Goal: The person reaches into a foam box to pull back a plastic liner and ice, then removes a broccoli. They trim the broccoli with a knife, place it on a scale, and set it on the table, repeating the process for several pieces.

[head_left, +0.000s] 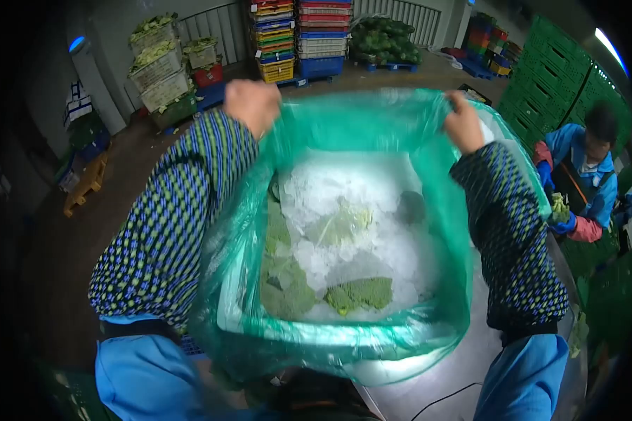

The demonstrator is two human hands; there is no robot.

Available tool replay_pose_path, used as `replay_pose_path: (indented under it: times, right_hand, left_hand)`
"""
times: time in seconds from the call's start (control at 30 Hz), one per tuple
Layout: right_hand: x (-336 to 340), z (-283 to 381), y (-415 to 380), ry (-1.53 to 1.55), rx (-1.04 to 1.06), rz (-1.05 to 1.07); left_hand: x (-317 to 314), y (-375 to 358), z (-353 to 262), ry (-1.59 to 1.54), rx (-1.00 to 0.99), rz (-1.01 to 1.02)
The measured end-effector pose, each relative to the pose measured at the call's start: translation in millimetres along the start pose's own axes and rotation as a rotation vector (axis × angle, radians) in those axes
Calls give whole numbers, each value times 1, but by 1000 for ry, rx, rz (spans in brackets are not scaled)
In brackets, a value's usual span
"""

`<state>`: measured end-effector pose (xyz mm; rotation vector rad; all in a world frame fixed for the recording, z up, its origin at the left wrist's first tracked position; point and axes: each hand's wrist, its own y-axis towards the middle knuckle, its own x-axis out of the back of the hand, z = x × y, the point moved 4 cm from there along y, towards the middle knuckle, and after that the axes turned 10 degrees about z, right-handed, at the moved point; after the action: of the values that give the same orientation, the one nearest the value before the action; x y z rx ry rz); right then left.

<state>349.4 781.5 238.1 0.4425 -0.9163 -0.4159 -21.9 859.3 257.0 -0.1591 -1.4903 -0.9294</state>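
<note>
A green plastic bag (448, 281) lines a pale crate (233, 295) in front of me, its edges folded out over the rim. Inside lie broccoli heads (359, 295) half buried under crushed ice (344, 182). My left hand (253, 105), a little blurred, is closed at the far left corner of the bag. At the far right corner my right hand (465, 125) pinches the bag's edge between thumb and fingers. Between the two hands the far side of the bag stands raised.
The crate rests on a metal table (463, 393) with a thin cable on it. At right a person in blue (586, 168) holds a vegetable beside stacked green crates (551, 70). Behind are colourful crate stacks (323, 35), a green heap (385, 41) and vegetable-filled crates (158, 67).
</note>
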Motion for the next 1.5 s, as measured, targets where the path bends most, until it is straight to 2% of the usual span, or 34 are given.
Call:
replay_pose_path:
  times: [0.03, 0.07, 0.1, 0.13, 0.17, 0.2, 0.23, 0.27, 0.3, 0.37, 0.43, 0.5, 0.53, 0.57, 0.6, 0.63, 0.67, 0.7, 0.73, 0.77, 0.8, 0.83, 0.87, 0.9, 0.97, 1.03, 1.1, 1.17, 1.23, 1.27, 1.33, 1.37, 1.47, 1.5]
  right_hand:
    - [15, 10, 15, 46, -11, 36]
    - [21, 13, 21, -116, -26, 31]
    - [20, 3, 23, -116, -30, 30]
    - [19, -12, 23, -375, -5, 39]
    - [18, -28, 23, -635, 25, 50]
    - [14, -45, 22, -643, 28, 158]
    - [13, -61, 21, -648, 24, 156]
    - [5, -83, 18, -685, 13, 275]
    - [-5, -104, 11, -719, 9, 400]
    - [-22, -148, -7, -468, -135, 539]
    - [-31, -169, -33, -231, -127, 665]
    - [-13, -151, -50, -3, -313, 636]
    - [2, -152, -56, 194, -379, 531]
    - [17, -156, -69, 392, -461, 428]
    - [33, -147, -86, 325, -518, 382]
    - [52, -133, -99, 250, -561, 327]
    - [65, -115, -115, 26, -447, 347]
    - [78, -95, -135, -193, -329, 363]
    - [80, -63, -151, -130, -257, 420]
    - [72, -18, -161, -65, -179, 471]
    - [59, 36, -166, -87, -4, 624]
    - [42, 85, -173, -110, 174, 767]
    - [23, 112, -186, -154, 248, 819]
    - [6, 132, -198, -204, 325, 864]
    - [-28, 142, -209, -165, 365, 757]
    - [-50, 145, -210, -97, 318, 735]
    - [-61, 157, -211, -74, 301, 730]
    - [-68, 169, -210, -170, 297, 701]
    - [-76, 178, -212, -258, 295, 677]
    - [-78, 182, -213, -302, 331, 692]
    - [-82, 186, -213, -455, 415, 703]
    - [-83, 182, -212, -457, 417, 708]
    - [-70, 165, -197, -197, 316, 651]
    - [-61, 169, -189, -203, 317, 658]
  left_hand:
    - [11, 24, 23, 82, 87, -179]
    - [26, 41, 36, 54, 234, -202]
    - [34, 49, 40, 176, 163, -537]
    - [51, 51, 20, 130, 39, -734]
    - [58, 56, -9, 75, -344, -631]
    - [62, 49, -38, 18, -722, -518]
    - [49, 24, -70, 193, -849, -194]
    - [22, 32, -62, 198, -828, -38]
    - [-12, 34, -46, 203, -795, 120]
    - [-51, 59, 25, 575, -372, 451]
    - [-88, 60, 93, 355, 12, 780]
    - [-136, 38, 145, -37, 176, 1064]
    - [-136, 22, 151, -43, 187, 1092]
    - [-133, 0, 153, -402, 345, 1150]
    - [-129, -24, 152, -761, 515, 1182]
    - [-120, -47, 157, -1018, 556, 1111]
    - [-106, -67, 167, -1269, 595, 1018]
    - [-86, -75, 175, -1295, 603, 946]
    - [-63, -78, 181, -1255, 603, 846]
    - [-50, -71, 193, -903, 452, 704]
    - [-13, -65, 140, -603, 146, 477]
    - [10, -63, 94, -470, -8, 431]
    - [15, -76, 36, -982, 176, 518]
    - [32, -78, -8, -751, -120, 622]
    - [39, -107, -83, -530, -630, 600]
    - [39, -131, -114, -497, -604, 570]
    - [36, -147, -114, -491, -573, 589]
    - [34, -161, -111, -493, -545, 601]
    - [31, -182, -107, -529, -378, 718]
    - [31, -194, -110, -340, -357, 721]
    - [30, -201, -108, -352, -304, 728]
    - [29, -203, -106, -358, -256, 732]
    - [31, -204, -104, -386, -293, 686]
    - [29, -204, -104, -388, -306, 679]
